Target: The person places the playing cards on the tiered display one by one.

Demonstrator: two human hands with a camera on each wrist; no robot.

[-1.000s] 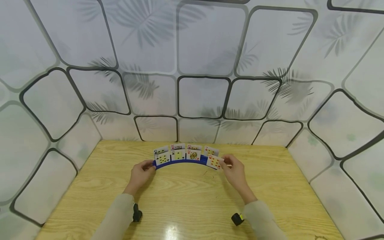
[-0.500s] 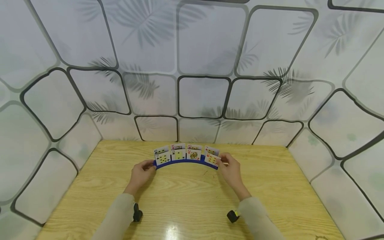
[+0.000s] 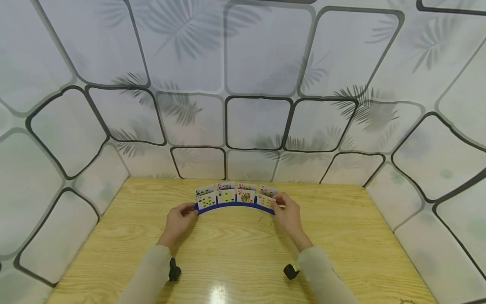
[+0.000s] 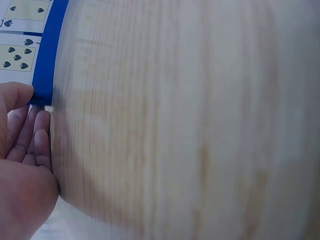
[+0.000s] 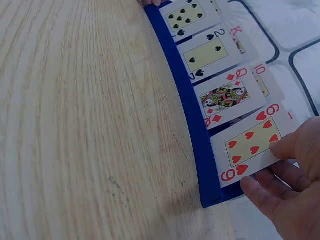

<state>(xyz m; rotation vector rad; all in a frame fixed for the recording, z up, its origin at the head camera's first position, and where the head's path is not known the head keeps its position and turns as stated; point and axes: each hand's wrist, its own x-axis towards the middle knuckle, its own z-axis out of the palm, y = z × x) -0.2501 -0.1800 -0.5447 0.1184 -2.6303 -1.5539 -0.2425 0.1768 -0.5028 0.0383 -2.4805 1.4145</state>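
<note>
A curved blue playing card holder [image 3: 228,204] stands on the table with cards upright in two rows. My left hand [image 3: 178,221] grips its left end; in the left wrist view the thumb lies on the blue edge [image 4: 47,60] and the fingers curl below it. My right hand [image 3: 289,216] pinches the six of hearts [image 5: 245,145] at the front row's right end. Its lower edge stands at the holder's groove; how deep it sits I cannot tell. Beside it are the queen of diamonds [image 5: 226,97], two of spades [image 5: 205,55] and seven of spades [image 3: 206,201].
Behind the front row stand a king [image 3: 225,185], a ten [image 3: 246,185], a seven [image 3: 267,190] and another card [image 3: 204,190]. The wooden table [image 3: 235,253] reaches to a patterned wall [image 3: 250,122] at the back and sides.
My right hand has moved left with the six of hearts, bringing it from the holder's right end to stand in line beside the queen. My left hand has stayed at the left end.
</note>
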